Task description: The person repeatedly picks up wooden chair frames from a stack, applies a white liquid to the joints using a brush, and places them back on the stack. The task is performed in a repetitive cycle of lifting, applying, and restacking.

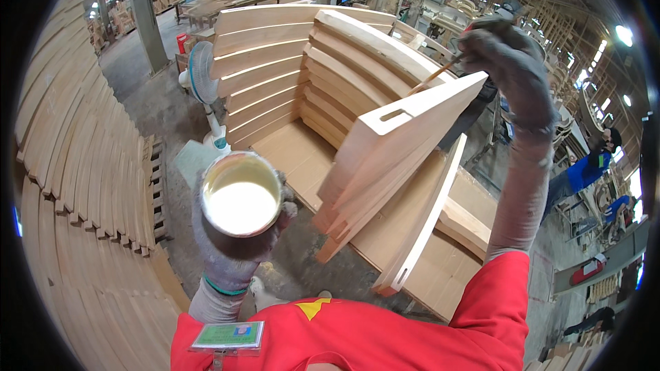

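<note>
My left hand (234,251), in a grey glove, is wrapped round a round pot (208,185) of whitish liquid (242,207). The pot's open mouth faces up. My gloved right hand (505,48) is raised at the upper right, its fingers closed on a thin brown stick (438,73). That stick slants down to the far side of a pale wooden piece (395,130) with a slot cut in its end. Whether its tip touches the wood I cannot tell. Below the slotted piece, more stacked pieces show their edges.
Curved wooden slats (268,45) stand stacked beyond the cardboard-covered surface (295,154). Another slotted piece (423,227) leans nearer me. Tall wood stacks (82,158) fill the left side. A fan (204,75) stands behind the pot. A person in blue (584,168) is at the far right.
</note>
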### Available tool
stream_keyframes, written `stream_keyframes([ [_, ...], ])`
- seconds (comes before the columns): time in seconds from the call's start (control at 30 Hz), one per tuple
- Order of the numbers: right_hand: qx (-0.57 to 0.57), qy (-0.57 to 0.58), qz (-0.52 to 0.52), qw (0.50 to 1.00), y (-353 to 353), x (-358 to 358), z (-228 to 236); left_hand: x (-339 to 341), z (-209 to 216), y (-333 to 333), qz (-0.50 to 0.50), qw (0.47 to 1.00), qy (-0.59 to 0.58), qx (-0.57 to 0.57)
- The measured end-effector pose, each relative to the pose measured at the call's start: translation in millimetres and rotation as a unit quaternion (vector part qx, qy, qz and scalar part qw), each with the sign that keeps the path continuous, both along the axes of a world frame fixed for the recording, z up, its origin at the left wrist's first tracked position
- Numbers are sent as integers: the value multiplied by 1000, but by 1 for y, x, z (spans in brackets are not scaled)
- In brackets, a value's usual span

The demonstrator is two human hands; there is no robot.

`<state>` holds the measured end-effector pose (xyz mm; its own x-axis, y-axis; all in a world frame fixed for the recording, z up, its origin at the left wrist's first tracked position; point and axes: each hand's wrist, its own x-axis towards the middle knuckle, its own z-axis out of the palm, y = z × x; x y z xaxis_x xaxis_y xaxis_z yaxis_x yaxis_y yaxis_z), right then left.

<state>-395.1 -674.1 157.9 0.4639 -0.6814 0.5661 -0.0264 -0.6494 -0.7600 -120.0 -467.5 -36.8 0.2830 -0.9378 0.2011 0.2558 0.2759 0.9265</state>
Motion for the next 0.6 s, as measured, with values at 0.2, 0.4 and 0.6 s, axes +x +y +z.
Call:
stream_keyframes([
  [0.2, -62, -174, -53, 981, 91, 56, -33, 41, 14, -29, -219, 860, 458, -50],
  [0.4, -154, -78, 22, 985, 144, 189, -100, 128, 1, -54, -393, 768, 495, -101],
  [0.6, 64, -207, 9, 976, 155, 271, -125, 207, 5, -56, -352, 793, 488, -96],
])
